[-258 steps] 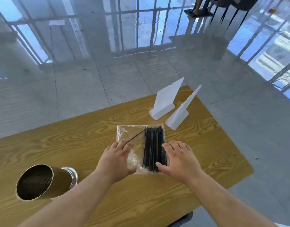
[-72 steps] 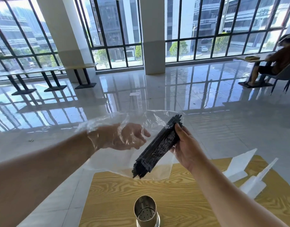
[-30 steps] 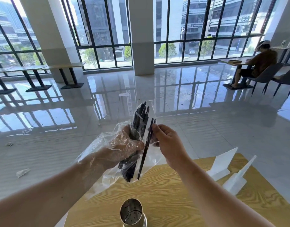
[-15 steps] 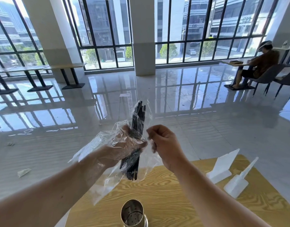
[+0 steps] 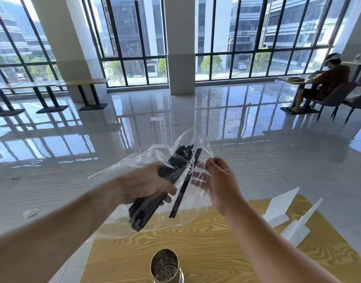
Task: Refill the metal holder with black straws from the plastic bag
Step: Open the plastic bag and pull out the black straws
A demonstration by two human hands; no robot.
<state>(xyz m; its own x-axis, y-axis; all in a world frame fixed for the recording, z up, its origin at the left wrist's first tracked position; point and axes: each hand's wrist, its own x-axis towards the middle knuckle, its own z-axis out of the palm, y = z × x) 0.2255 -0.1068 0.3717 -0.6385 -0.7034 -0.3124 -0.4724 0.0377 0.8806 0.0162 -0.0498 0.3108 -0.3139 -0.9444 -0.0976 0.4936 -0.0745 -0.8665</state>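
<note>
My left hand [image 5: 143,185] is inside the clear plastic bag [image 5: 200,144] and grips a tilted bundle of black straws [image 5: 143,211], held in the air above the table. One loose black straw [image 5: 183,187] hangs apart from the bundle, just right of it. My right hand [image 5: 218,181] pinches the bag's right edge. The metal holder [image 5: 165,266] stands upright on the wooden table [image 5: 212,248] at the bottom centre, below both hands; its perforated bottom shows and no straws are in it.
Two white plastic sign stands [image 5: 281,207] [image 5: 297,227] sit on the table's right side. The glossy tiled floor lies beyond the table edge. A person [image 5: 326,80] sits at a table far right; benches [image 5: 49,92] stand far left.
The straw bundle has tipped from near upright to a steeper slant. One straw has separated to the right, and my right hand has shifted right, pulling the bag's edge.
</note>
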